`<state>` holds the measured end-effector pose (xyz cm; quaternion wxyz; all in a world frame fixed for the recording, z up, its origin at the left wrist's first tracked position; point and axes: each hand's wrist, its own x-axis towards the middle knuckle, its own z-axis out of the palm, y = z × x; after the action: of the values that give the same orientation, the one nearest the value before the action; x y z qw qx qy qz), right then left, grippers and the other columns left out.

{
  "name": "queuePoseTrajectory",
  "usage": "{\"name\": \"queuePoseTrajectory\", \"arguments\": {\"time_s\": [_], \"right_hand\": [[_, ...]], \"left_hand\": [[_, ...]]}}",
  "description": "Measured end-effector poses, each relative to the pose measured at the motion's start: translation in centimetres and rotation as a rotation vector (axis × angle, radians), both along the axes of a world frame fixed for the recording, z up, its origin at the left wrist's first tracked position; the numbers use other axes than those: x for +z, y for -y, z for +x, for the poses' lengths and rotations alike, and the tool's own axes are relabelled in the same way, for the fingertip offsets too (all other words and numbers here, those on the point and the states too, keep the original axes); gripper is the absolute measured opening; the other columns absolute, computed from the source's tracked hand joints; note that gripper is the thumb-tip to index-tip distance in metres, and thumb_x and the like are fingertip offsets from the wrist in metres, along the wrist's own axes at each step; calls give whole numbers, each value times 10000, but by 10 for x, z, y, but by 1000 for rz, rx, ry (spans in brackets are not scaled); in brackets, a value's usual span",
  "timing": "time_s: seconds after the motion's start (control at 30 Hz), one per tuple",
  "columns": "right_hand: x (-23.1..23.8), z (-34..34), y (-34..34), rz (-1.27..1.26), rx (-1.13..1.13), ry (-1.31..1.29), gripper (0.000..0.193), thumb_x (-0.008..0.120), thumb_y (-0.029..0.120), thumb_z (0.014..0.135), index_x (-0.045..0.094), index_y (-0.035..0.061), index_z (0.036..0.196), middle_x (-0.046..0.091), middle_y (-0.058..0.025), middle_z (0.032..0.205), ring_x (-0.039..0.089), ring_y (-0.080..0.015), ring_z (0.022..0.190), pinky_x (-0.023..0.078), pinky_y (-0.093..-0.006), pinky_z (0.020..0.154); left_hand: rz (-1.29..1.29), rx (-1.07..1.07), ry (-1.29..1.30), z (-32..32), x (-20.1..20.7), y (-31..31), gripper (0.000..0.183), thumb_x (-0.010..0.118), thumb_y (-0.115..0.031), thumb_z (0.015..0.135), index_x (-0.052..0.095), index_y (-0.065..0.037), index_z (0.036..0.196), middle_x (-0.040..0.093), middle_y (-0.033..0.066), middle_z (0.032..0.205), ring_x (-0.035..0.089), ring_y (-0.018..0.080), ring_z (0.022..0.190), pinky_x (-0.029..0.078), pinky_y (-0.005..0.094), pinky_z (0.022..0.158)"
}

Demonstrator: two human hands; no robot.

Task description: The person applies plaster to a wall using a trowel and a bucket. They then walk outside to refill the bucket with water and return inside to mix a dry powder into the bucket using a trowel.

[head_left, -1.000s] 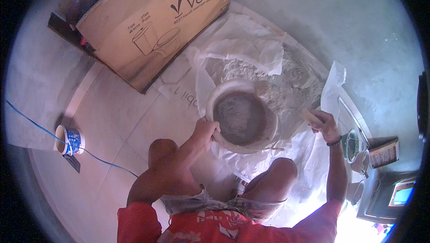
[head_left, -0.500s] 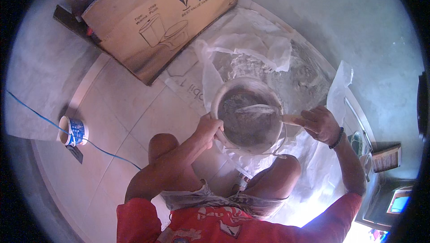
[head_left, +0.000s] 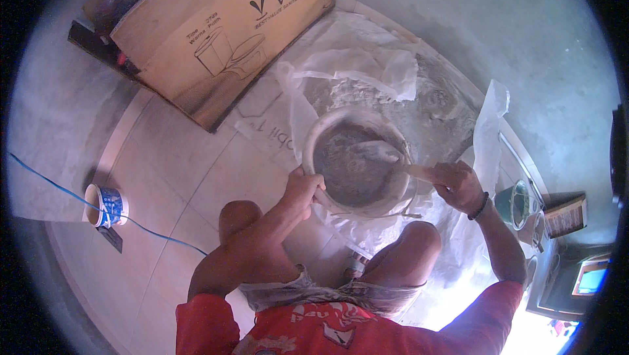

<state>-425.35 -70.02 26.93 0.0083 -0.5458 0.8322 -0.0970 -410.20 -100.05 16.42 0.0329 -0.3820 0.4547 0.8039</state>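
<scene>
My left hand grips the near left rim of a round, dust-coated bucket, its fingers wrapped over the edge. Inside lies a grey, cement-like mix. In my right hand is the pale handle of a trowel, which reaches over the bucket's right rim. The trowel's blade, smeared with grey, rests on or in the mix; how deep it sits I cannot tell. A thin wire handle hangs along the near side of the bucket.
Grey powder lies on a crumpled plastic sheet beyond the bucket. A large cardboard box stands at the far left. A blue-and-white tub and a blue cord are left; a green bucket stands right.
The trowel blade has shifted and turned within the bucket, and my right hand has moved slightly left and nearer. My left hand keeps its hold on the rim.
</scene>
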Motion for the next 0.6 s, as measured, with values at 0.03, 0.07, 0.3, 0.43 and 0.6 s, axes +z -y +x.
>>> {"name": "queuePoseTrajectory", "arguments": {"time_s": [0.03, 0.07, 0.3, 0.43, 0.6], "right_hand": [[2, 4, 6, 8, 47, -30, 381, 647, 70, 656, 601, 97, 1034, 614, -87, 875, 580, -261, 702, 450, -370, 630], [5, 8, 11, 17, 93, -61, 394, 660, 60, 647, 604, 99, 1035, 616, -76, 884, 579, -238, 681, 443, -352, 611], [18, 22, 19, 75, 178, -46, 411, 670, 79, 646, 597, 108, 1050, 613, -68, 908, 572, -227, 710, 428, -347, 646], [36, 11, 18, 59, 100, -92, 390, 668, 82, 642, 617, 115, 1028, 617, -66, 945, 576, -233, 791, 413, -352, 705], [63, -13, 19, 98, -9, 49, 407, 669, 62, 591, 646, 130, 992, 637, -42, 936, 542, -228, 940, 359, -392, 860]], "left_hand": [[-6, 6, -4, 2, -1, 2, 350, 527, 10, 584, 526, 9, 934, 509, 78, 721, 504, 162, 538, 450, 304, 417], [-12, 12, -9, 3, -2, 4, 356, 529, 8, 582, 526, 11, 938, 510, 78, 722, 506, 163, 539, 451, 305, 417], [-16, -90, 21, 7, -14, 11, 406, 548, -18, 589, 488, -27, 991, 520, 65, 810, 529, 200, 683, 487, 370, 583], [-12, -104, 28, 6, -16, 10, 399, 548, -23, 592, 493, -28, 987, 528, 64, 803, 531, 191, 663, 488, 361, 564], [-39, -112, 23, 10, -8, 13, 388, 536, -30, 602, 500, -25, 988, 533, 64, 809, 528, 184, 647, 484, 346, 541]]}}
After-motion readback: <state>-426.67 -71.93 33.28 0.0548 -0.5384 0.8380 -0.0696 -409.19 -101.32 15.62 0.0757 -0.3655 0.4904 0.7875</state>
